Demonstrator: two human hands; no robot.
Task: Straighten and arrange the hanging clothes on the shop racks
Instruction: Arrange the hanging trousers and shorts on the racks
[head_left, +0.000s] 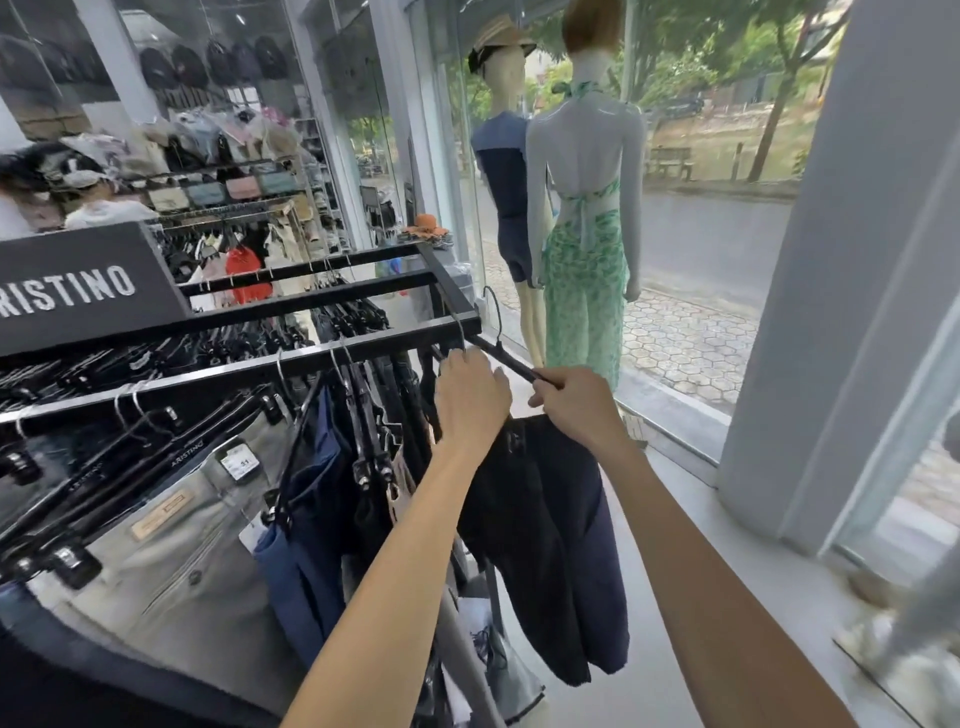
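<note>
With the left hand (470, 397) and right hand (574, 402) both gripping the tilted hanger (511, 364) of dark shorts (535, 519), its hook might have missed the rail (405, 340), dropping them.

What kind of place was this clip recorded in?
Most likely a clothing shop, at its street-front window: trousers hang packed on a black rack bearing an ARISTINO sign, and two dressed mannequins stand facing the street.
</note>
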